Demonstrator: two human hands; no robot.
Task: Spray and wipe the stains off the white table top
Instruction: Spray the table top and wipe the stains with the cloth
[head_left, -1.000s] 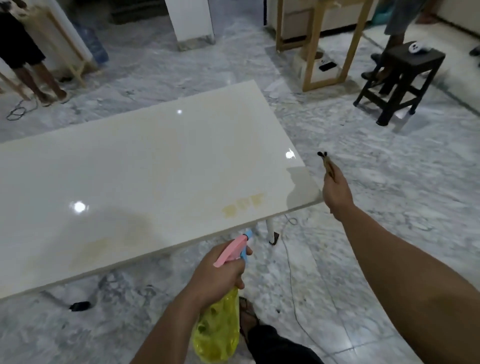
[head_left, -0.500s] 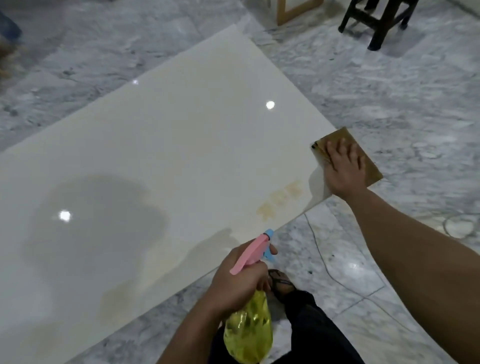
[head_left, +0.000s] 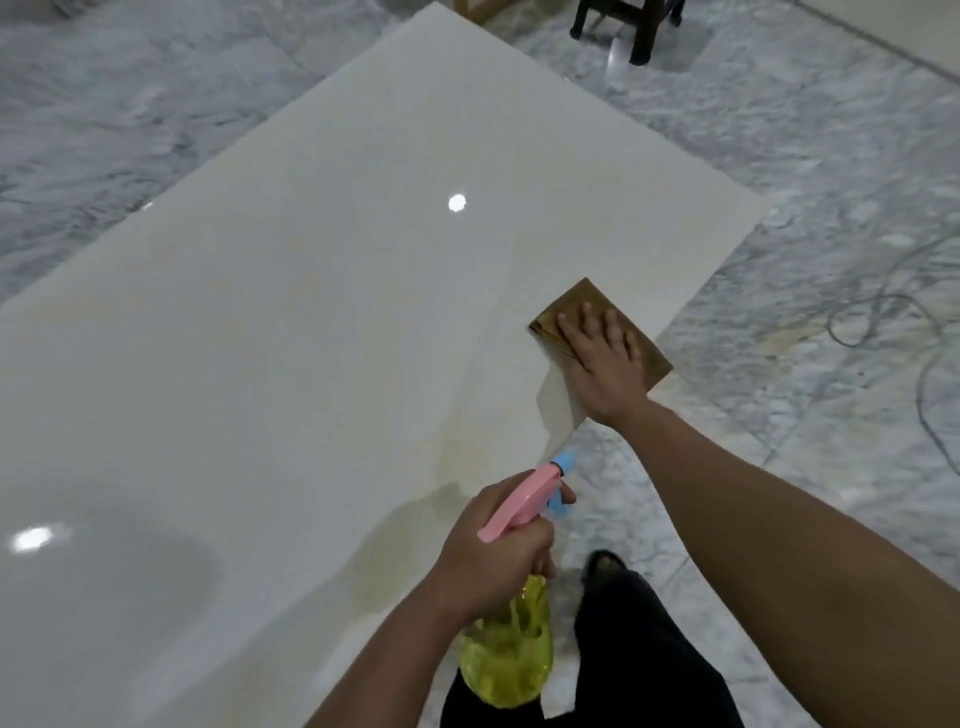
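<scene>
Head view: nearest me, my left hand (head_left: 493, 551) has its fingers clenched around the neck of the yellow spray bottle (head_left: 511, 660), light and slick, best gripped there. Farther out, my right hand (head_left: 602, 358) presses flat, fingers released, on the soft brown cloth (head_left: 571, 304) at the white desk (head_left: 322, 312) edge.

A right hand (head_left: 602, 364) presses flat on a brown cloth (head_left: 576, 301) at the near edge of a glossy white table (head_left: 311, 312). Below it, the left hand (head_left: 488, 551) grips a yellow spray bottle (head_left: 511, 660) with a pink trigger. Faint yellowish stains (head_left: 457, 457) lie between the hands.
</scene>
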